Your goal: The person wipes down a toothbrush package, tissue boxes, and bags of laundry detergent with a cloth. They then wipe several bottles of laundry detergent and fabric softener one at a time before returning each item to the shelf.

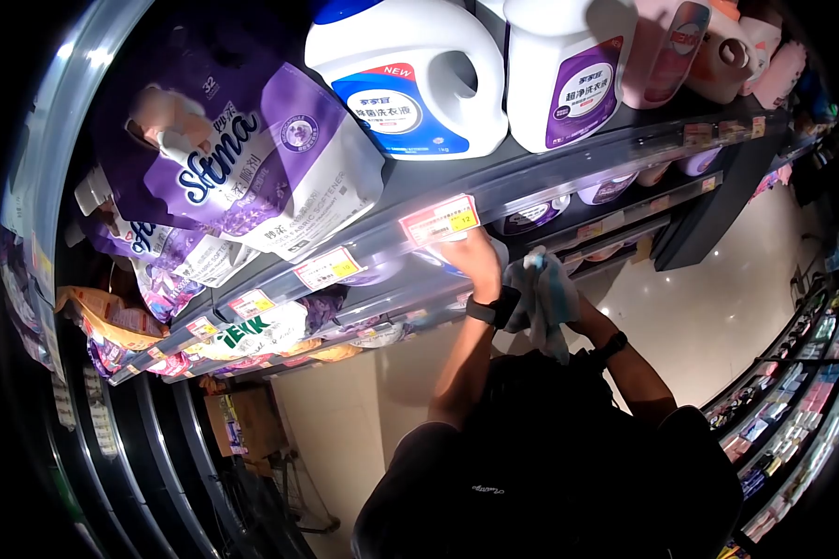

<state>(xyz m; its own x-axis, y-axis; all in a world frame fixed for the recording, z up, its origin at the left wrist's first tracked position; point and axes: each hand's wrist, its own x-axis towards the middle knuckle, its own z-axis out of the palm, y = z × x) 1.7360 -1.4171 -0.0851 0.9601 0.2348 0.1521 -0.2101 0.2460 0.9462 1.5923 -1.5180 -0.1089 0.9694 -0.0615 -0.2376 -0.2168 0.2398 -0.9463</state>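
Observation:
My left hand [473, 255], with a black band at the wrist, reaches to the shelf edge just below a red and white price tag [440, 222]. Its fingers are mostly hidden, so what they touch cannot be made out. To its right, my right hand [585, 318] is closed on a light blue and white cloth [542, 296], which hangs down in front of my chest. Above the tag, a white detergent jug with a blue label [405, 93] stands on the upper shelf [419, 183].
Purple softener pouches [242, 149] fill the shelf's left part. A white jug with a purple label [569, 74] and pink bottles [667, 51] stand to the right. Lower shelves hold more packs. Beyond the tiled floor [708, 279] are curved shelves at the far right; a carton [250, 421] is at lower left.

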